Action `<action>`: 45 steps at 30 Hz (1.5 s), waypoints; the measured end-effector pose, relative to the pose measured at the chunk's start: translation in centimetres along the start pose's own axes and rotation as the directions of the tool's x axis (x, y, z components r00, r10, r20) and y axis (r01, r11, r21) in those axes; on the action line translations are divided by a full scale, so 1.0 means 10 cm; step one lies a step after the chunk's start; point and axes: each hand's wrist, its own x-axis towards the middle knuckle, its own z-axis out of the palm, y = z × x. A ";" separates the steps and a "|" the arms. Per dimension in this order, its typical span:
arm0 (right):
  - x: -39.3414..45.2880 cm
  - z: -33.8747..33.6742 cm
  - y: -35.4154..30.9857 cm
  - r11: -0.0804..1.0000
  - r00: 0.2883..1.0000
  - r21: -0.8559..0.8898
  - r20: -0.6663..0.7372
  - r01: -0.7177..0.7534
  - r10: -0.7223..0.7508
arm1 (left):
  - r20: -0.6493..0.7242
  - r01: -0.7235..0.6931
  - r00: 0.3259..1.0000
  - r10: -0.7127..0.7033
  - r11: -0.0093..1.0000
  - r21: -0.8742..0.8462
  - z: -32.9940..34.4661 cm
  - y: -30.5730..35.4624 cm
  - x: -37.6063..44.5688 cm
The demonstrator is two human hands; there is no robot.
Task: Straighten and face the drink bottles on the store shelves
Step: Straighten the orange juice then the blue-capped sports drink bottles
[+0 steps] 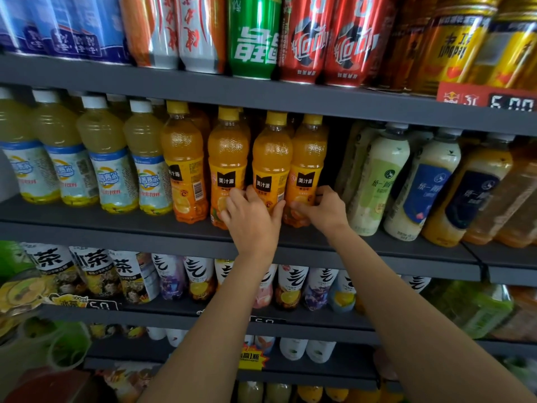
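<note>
Several orange juice bottles with yellow caps stand in a row on the middle shelf. My left hand wraps around the base of the third orange bottle, thumb on its right side, fingers also touching the second one. My right hand grips the lower part of the fourth orange bottle, at the right end of the row. The leftmost orange bottle shows its barcode side, turned away from the front. The other three show their black label patch forward.
Pale lemon drink bottles stand to the left, milky tea bottles lean to the right past a dark gap. Cans fill the shelf above, with a price tag at its right edge. Tea and sparkling bottles line the shelf below.
</note>
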 end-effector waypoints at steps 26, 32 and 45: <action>-0.01 -0.47 0.25 0.997 0.992 0.071 0.129 -0.011 0.002 | -0.055 -0.097 0.995 0.088 0.979 -0.177 0.22 0.49 -0.33; 0.40 -0.21 0.22 0.995 0.995 -0.064 0.067 0.075 -0.071 | -0.058 -0.116 0.992 0.113 0.991 -0.063 0.27 0.45 -0.28; 0.66 0.01 0.30 0.997 0.981 0.036 0.182 -0.071 0.064 | -0.047 -0.165 0.985 0.165 0.986 -0.007 0.24 0.40 -0.25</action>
